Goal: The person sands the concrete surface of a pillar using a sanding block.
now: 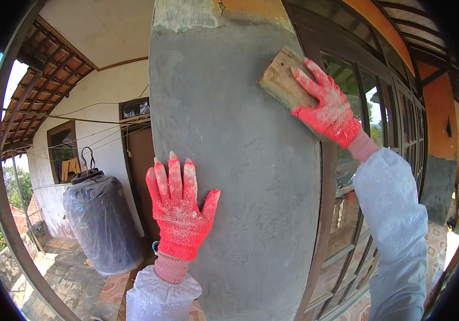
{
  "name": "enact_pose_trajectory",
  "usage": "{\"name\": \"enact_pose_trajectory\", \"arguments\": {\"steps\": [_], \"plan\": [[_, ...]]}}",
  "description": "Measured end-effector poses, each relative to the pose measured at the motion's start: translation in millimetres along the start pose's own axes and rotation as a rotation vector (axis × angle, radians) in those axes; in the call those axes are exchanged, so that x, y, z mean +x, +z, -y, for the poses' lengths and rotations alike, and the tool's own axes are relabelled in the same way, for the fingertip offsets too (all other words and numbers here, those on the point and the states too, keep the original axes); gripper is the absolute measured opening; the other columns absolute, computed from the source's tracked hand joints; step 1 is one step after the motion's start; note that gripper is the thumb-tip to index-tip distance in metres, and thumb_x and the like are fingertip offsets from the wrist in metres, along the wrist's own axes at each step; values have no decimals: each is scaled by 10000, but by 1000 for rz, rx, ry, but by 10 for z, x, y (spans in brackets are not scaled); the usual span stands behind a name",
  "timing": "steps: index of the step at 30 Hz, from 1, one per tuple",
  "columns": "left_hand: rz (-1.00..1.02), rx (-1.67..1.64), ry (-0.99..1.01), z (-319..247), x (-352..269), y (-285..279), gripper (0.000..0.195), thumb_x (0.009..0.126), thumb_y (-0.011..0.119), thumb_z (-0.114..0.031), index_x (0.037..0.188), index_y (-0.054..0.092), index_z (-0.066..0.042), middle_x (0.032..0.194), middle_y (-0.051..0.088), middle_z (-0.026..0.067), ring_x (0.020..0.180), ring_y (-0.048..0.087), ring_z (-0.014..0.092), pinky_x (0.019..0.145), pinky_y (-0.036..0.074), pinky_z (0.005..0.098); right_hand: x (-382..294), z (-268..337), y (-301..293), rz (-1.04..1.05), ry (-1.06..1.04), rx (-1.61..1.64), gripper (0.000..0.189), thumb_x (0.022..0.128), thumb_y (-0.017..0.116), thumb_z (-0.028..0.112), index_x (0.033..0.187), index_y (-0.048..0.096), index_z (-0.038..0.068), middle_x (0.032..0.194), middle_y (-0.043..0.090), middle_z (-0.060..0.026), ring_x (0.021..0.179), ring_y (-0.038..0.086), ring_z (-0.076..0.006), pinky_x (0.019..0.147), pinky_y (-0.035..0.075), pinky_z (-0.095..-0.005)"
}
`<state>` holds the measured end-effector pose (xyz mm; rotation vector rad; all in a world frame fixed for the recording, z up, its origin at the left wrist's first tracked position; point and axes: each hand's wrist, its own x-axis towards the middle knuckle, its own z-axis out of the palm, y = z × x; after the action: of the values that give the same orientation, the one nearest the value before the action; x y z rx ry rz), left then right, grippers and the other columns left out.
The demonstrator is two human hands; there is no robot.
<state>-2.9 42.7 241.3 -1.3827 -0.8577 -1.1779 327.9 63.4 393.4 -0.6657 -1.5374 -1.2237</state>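
Observation:
A grey rendered wall panel (233,160) stands upright before me, with scuffs and small pits on its surface. High on its right side, my right hand (329,104), in a dusty red knit glove, grips a worn wooden block (285,78). The block lies tilted against the render; its underside is hidden. My left hand (181,208), gloved the same way with bare fingertips showing, rests flat near the panel's left edge, fingers spread and pointing up. Above the grey area the panel shows pale patches and orange paint (257,10).
Right of the panel runs a dark-framed glass window (341,116). A large plastic-wrapped bundle (103,220) with hanger hooks on top hangs at the left, near a brown door (141,176). Lines (52,116) cross in front of the white house wall (97,124).

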Motion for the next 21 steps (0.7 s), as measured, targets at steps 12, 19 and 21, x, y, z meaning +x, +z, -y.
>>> {"name": "enact_pose_trajectory", "arguments": {"steps": [12, 19, 21], "plan": [[5, 49, -12, -82, 32, -36, 654, 818, 718, -353, 1316, 510, 18, 1480, 389, 244, 1347, 343, 504, 1115, 294, 630, -150, -142, -183, 132, -232, 65, 772, 659, 826, 307, 1382, 568, 219, 1540, 380, -132, 1263, 507, -371, 1013, 466, -464], [65, 58, 1, -28, 23, -59, 681, 814, 711, -296, 1349, 474, 52, 1489, 384, 267, 1364, 329, 511, 1137, 272, 617, 1289, 553, 376, -89, 418, -58, 746, 833, 559, 586, 1504, 433, 284, 1569, 368, -129, 1402, 413, -310, 1104, 388, -426], [47, 70, -2, 2, 1, -92, 691, 803, 716, -299, 1346, 474, 54, 1485, 384, 271, 1360, 330, 515, 1133, 271, 619, 1335, 1534, 437, -45, 120, 3, 667, 848, 573, 528, 1469, 473, 307, 1524, 395, -148, 1232, 532, -401, 1027, 427, -497]]}}
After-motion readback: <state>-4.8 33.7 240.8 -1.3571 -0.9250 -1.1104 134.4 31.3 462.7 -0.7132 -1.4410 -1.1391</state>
